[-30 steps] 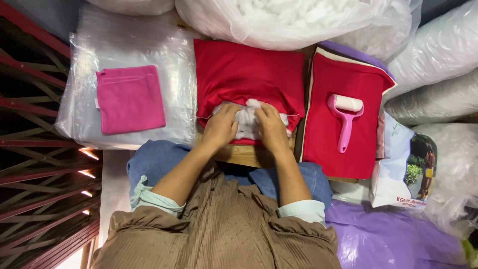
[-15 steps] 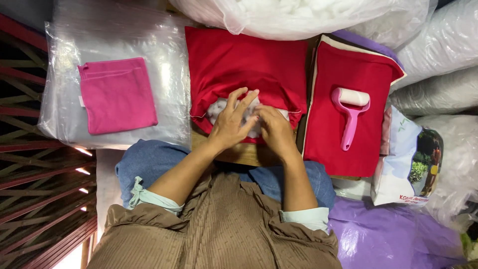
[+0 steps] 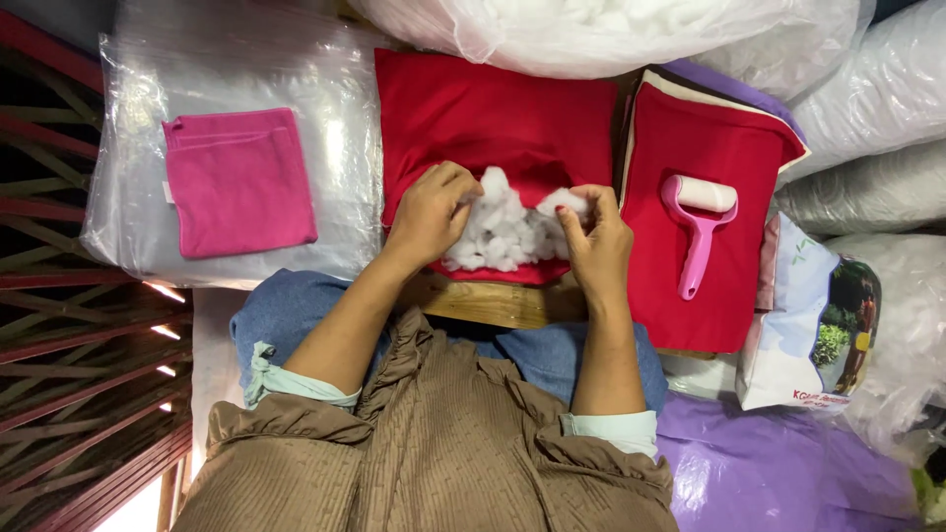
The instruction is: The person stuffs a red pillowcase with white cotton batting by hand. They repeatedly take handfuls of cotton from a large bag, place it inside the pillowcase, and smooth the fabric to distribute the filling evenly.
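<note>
hands: left hand (image 3: 432, 212) and right hand (image 3: 596, 241) both pinching fluffy white fibre stuffing (image 3: 505, 229) | spot: at open mouth of red fabric cushion cover (image 3: 493, 118) on wooden tabletop (image 3: 498, 300) | step: looks like mid-stuffing | next: needs pushing deeper, evenly

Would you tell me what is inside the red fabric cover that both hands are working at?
White fluffy stuffing shows at the opening of the red cover, between the left hand and right hand. How much lies deeper inside is hidden by the fabric.
</note>
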